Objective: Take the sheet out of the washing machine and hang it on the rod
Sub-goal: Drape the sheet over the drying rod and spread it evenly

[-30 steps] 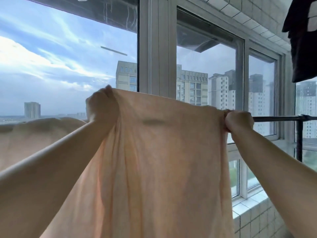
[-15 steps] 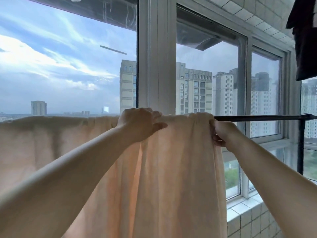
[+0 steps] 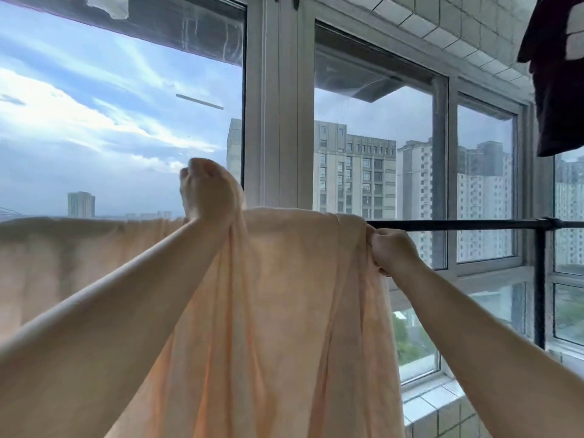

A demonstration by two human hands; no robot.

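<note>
The window (image 3: 278,121) fills the whole view behind the rod (image 3: 458,225), its white frame rising above it and towers showing through the glass. The rod is a dark horizontal bar; its bare stretch runs to the right, where a dark upright post drops from it. A dark garment (image 3: 559,74) hangs well above the rod's right end.

The sheet (image 3: 284,311) is a pale peach cloth, already draped over the rod. It covers the rod's left stretch as a gathered band, and below the middle of the rod a broad fall of it hangs toward the camera. Light passes through it, so it looks thin and soft; fresh from the washing machine it is probably damp, heavier than it seems, and inclined to cling in folds rather than slide freely.

The left hand (image 3: 208,191) is raised just above the rod, fingers curled into a bunched ridge of sheet that it lifts clear of the bar. The right hand (image 3: 392,251) sits just below the rod at the sheet's right edge, fingers pinched tight on that edge.

The hanging looks nearly complete; what remains, by my reading, is spreading. The edge is the best place to take hold, since a pinch there pulls the cloth flat along the rod, while a fistful in the middle only gathers it. Uneven lengths either side could let the wet weight drag it off.
</note>
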